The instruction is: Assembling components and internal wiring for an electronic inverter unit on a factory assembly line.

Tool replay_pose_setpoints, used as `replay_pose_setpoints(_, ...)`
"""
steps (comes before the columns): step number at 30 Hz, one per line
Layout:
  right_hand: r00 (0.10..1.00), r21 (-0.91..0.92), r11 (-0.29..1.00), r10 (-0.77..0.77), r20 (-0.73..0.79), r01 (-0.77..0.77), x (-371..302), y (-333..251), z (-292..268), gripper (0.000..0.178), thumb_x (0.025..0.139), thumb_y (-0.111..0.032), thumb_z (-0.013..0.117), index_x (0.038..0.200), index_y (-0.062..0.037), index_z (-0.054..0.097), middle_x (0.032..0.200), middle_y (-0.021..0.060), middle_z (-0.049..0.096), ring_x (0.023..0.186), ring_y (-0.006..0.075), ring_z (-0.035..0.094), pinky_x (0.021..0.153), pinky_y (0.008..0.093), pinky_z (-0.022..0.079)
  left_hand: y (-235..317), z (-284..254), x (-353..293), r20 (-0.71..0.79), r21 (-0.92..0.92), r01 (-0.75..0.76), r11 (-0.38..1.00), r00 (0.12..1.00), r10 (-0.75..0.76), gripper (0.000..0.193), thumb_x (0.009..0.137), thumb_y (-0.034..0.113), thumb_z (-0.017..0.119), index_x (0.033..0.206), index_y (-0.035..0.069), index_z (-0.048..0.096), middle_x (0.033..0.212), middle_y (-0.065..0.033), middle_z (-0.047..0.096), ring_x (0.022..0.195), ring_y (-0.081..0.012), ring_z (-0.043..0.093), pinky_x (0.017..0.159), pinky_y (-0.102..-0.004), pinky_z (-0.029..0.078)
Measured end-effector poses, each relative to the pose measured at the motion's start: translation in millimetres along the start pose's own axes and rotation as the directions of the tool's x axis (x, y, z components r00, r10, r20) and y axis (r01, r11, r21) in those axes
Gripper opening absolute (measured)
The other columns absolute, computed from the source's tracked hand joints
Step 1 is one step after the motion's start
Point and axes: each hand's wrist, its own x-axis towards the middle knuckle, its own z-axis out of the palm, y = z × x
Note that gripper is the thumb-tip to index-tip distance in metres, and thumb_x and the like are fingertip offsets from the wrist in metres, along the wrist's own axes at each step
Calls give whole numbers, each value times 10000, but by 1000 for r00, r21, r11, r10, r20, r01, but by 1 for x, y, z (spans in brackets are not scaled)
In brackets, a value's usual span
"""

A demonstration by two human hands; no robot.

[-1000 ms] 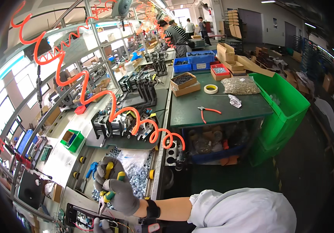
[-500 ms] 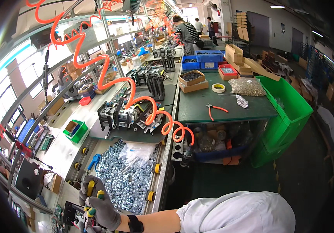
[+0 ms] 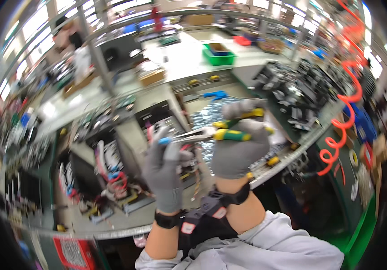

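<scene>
My right hand [image 3: 242, 150], in a grey glove, is closed round the green and yellow handles of a pair of pliers [image 3: 200, 135]. The pliers' metal jaws point left, toward my left hand [image 3: 163, 168], which is gloved in grey too. A small blue piece [image 3: 164, 141] shows between my left fingertips, at the tip of the jaws. Motion blur hides its exact kind, and I cannot tell whether the jaws grip it. Below and behind the pliers spread many loose shiny metal nuts [image 3: 204, 118] on the bench. A black-framed unit with wires [image 3: 157, 119] stands just behind my left hand.
More black units with coloured wires [image 3: 112, 166] stand on the bench at left. A blue-handled tool [image 3: 215, 95] lies beyond the nuts. Dark assemblies [image 3: 288, 90] crowd the right, and a coiled orange air hose [image 3: 337, 121] hangs there. A green bin [image 3: 218, 56] sits farther back.
The view has swung left and down to the bench. My left hand has come fully into sight, its fingers at the pliers' tip. My right hand still holds the pliers.
</scene>
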Motion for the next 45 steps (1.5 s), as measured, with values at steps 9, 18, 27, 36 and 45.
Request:
replay_pose_setpoints(9, 987, 94, 984, 142, 78, -149, -27, 20, 6, 311, 622, -50, 497, 932, -44, 499, 756, 10, 332, 646, 118, 295, 589, 259, 300, 3, -25, -16, 5, -105, 93, 990, 996, -93, 402, 923, 92, 586, 1305, -12, 512, 904, -42, 641, 719, -95, 632, 594, -215, 510)
replay_pose_setpoints(18, 804, -175, 984, 132, 580, -36, 8, 19, 16, 490, 681, 108, 428, 1135, -73, 459, 832, 15, 403, 649, 88, 378, 507, 209, 350, -44, -42, -16, 306, 663, -550, 508, 819, 486, 325, 824, 10, 605, 1147, 44, 599, 964, -114, 684, 784, -260, 668, 643, -332, 525)
replay_pose_setpoints(27, 624, -450, 856, 500, 600, -253, 2, 41, 19, 520, 646, 163, 358, 1116, -40, 450, 929, 22, 443, 751, 49, 421, 619, 176, 400, -49, -61, -16, 475, 636, -667, 387, 734, 486, 294, 774, -21, 640, 1051, 68, 602, 966, -91, 683, 856, -265, 667, 696, -353, 508)
replay_pose_setpoints(36, 521, -495, 799, 600, 607, -342, 6, 54, 13, 514, 638, 164, 342, 1101, -32, 451, 924, 16, 431, 761, 48, 421, 649, 163, 387, -53, -62, -13, 505, 618, -705, 348, 695, 511, 412, 711, 34, 635, 1118, 78, 586, 976, -70, 637, 840, -226, 633, 678, -335, 511)
replay_pose_setpoints(45, 556, -498, 784, 617, 557, -371, 6, 59, 8, 476, 636, 96, 437, 1086, -60, 450, 877, 27, 460, 607, 77, 457, 482, 201, 407, -41, -52, -38, 549, 618, -692, 374, 720, 424, 401, 709, 9, 618, 1108, 45, 605, 975, -116, 642, 806, -280, 625, 675, -377, 486)
